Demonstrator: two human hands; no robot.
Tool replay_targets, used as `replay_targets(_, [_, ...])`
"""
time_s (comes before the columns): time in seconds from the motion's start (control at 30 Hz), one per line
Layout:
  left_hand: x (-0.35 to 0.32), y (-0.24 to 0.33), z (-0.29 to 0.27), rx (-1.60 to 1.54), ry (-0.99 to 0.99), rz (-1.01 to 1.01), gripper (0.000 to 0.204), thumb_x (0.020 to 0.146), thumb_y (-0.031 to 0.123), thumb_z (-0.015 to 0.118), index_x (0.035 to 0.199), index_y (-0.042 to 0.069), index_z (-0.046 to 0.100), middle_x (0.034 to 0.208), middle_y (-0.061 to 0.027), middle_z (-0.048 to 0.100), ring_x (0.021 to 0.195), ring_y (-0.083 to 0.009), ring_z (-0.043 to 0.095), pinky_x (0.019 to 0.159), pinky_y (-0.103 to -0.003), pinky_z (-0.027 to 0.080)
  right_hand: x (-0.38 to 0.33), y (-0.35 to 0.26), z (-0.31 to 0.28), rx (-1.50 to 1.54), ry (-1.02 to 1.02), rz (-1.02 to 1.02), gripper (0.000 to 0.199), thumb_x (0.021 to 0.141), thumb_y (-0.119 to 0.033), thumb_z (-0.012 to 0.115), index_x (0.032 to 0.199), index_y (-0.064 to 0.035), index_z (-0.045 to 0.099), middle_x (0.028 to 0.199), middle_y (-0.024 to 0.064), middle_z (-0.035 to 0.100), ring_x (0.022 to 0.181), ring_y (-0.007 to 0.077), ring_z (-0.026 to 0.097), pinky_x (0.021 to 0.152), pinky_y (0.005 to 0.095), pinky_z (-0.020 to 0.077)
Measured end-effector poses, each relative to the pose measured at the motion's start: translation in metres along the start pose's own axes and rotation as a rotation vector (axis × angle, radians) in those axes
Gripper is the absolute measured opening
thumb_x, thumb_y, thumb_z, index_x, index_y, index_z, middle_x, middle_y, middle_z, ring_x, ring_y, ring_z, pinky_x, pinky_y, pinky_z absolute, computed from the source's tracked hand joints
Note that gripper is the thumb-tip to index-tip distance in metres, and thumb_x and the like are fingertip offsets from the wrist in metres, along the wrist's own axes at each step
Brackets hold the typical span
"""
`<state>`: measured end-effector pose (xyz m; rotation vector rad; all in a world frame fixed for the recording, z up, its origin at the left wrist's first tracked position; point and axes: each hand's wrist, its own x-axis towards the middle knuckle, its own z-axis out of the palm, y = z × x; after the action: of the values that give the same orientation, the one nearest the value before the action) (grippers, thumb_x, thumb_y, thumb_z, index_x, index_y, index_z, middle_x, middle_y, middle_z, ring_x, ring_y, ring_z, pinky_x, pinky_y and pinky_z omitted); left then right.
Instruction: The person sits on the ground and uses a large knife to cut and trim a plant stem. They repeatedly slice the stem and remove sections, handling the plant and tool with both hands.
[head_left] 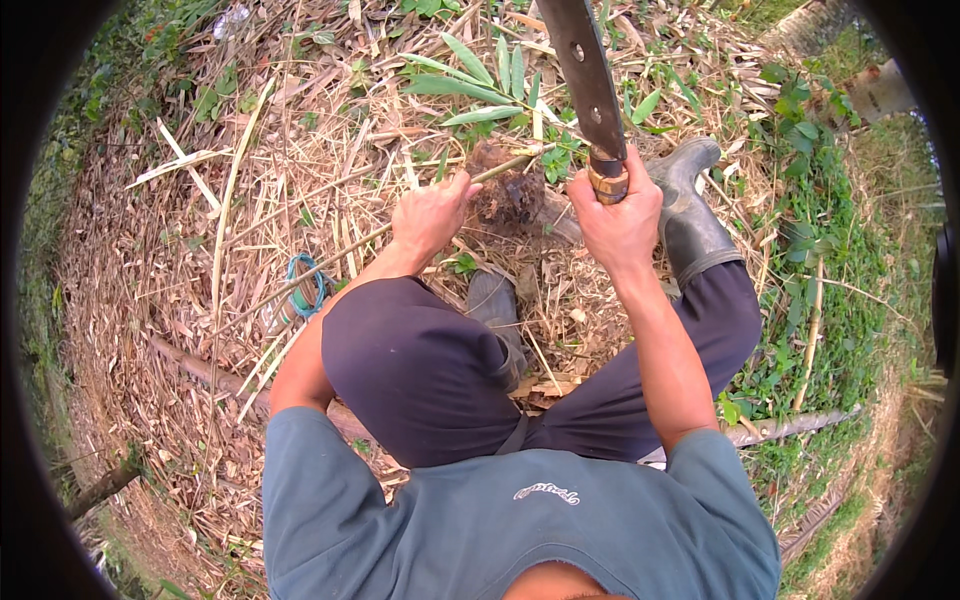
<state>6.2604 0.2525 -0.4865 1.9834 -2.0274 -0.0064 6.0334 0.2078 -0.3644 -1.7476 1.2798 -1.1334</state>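
Note:
My left hand is closed around a thin greenish stick, which looks like a bamboo branch. The stick slants from beside my left knee up over a dark, rough wood stump, its far end just past the stump. To the right, my right hand grips the wooden handle of a machete. Its dark, broad blade has holes in it and points up and away, apart from the stick. The blade's tip lies outside the picture.
A green leafy sprig lies beyond the stump. My rubber boots stand on either side of it. Split pale strips and a coil of blue cord lie to the left. Dry leaves cover the ground; green plants grow right.

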Motion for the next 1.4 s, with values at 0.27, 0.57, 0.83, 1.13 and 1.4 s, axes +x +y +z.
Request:
replay_targets(0.27, [0.009, -0.001, 0.004, 0.02, 0.126, 0.102, 0.034, 0.106, 0.042, 0.046, 0.095, 0.011, 0.054, 0.063, -0.0101, 0.065, 0.047, -0.0305, 0.062, 0.04, -0.042, 0.046, 0.019, 0.06, 0.007, -0.492, -0.37, 0.272, 0.027, 0.08, -0.02, 0.07, 0.101, -0.0027, 0.067, 0.072, 0.0141, 0.068, 0.069, 0.0261, 0.068, 0.066, 0.0412, 0.0526])
replay_targets(0.57, [-0.002, -0.003, 0.005, 0.024, 0.052, 0.042, 0.038, 0.106, 0.044, 0.044, 0.091, 0.011, 0.054, 0.065, -0.0092, 0.065, 0.051, -0.0293, 0.065, 0.04, -0.042, 0.048, 0.014, -0.008, -0.008, 0.135, -0.017, -0.025, 0.015, 0.081, -0.007, 0.069, 0.094, -0.0023, 0.063, 0.07, -0.0013, 0.06, 0.063, 0.0051, 0.054, 0.055, 0.025, 0.0435])
replay_targets(0.83, [0.004, -0.002, 0.002, 0.008, 0.0, 0.023, 0.036, 0.107, 0.044, 0.042, 0.098, 0.011, 0.053, 0.07, -0.0119, 0.067, 0.054, -0.0339, 0.066, 0.042, -0.046, 0.049, 0.016, 0.051, 0.009, -0.505, -0.376, 0.319, 0.025, 0.078, -0.02, 0.068, 0.096, -0.0016, 0.068, 0.078, 0.0194, 0.07, 0.076, 0.0355, 0.069, 0.075, 0.0453, 0.0536])
replay_targets(1.13, [-0.001, -0.004, 0.01, -0.18, 0.018, -0.033, 0.031, 0.104, 0.04, 0.052, 0.095, 0.01, 0.054, 0.058, -0.0162, 0.06, 0.053, -0.0402, 0.062, 0.047, -0.052, 0.046, 0.019, 0.016, -0.003, -0.321, -0.288, 0.165, 0.025, 0.076, -0.02, 0.07, 0.09, 0.0, 0.065, 0.066, 0.0135, 0.065, 0.061, 0.0262, 0.065, 0.064, 0.0399, 0.0525])
replay_targets(1.4, [0.003, -0.006, 0.006, -0.172, -0.021, -0.036, 0.032, 0.104, 0.041, 0.052, 0.094, 0.011, 0.054, 0.059, -0.0171, 0.061, 0.055, -0.0409, 0.063, 0.048, -0.052, 0.047, 0.022, -0.004, 0.0, -0.214, -0.19, 0.038, 0.015, 0.08, -0.014, 0.069, 0.089, -0.0035, 0.064, 0.069, 0.0069, 0.064, 0.061, 0.0143, 0.06, 0.059, 0.0329, 0.0492])
